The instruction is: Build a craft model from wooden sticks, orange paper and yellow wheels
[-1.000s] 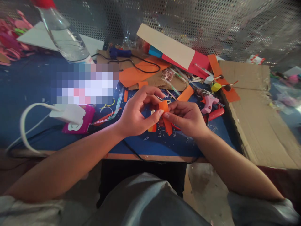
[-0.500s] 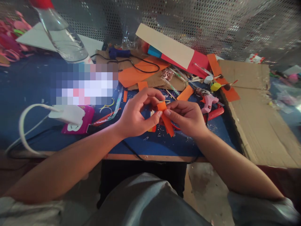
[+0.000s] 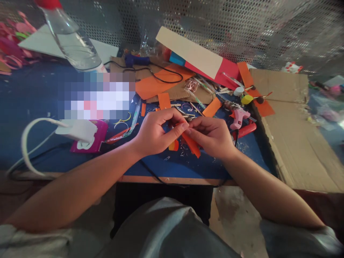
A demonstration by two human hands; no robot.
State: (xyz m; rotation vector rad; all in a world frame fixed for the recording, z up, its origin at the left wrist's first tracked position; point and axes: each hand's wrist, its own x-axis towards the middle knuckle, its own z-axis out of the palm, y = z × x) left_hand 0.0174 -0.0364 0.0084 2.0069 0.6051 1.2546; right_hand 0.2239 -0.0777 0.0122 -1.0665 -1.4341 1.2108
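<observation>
Both my hands pinch a narrow orange paper strip [image 3: 192, 146] above the middle of the blue table. My left hand [image 3: 160, 132] has its thumb and fingertips closed over the strip's upper end. My right hand [image 3: 212, 136] grips the same end from the other side, its fingertips touching those of the left. The lower part of the strip hangs down toward me; its top is hidden by my fingers. Under my left hand lies a small orange and yellow piece [image 3: 173, 145]. A pink glue gun [image 3: 239, 119] rests right of my right hand.
Beyond my hands lie orange paper pieces [image 3: 212, 107], thin sticks and a blue tool with a cord [image 3: 138, 60]. A water bottle [image 3: 77, 46] and a white charger [image 3: 77, 131] on a magenta power strip [image 3: 100, 134] stand left. Cardboard [image 3: 303, 143] covers the right side.
My left thumb and fingers have closed over the top of the orange paper strip, hiding it. The strip has tilted slightly, and my fingertips have come together.
</observation>
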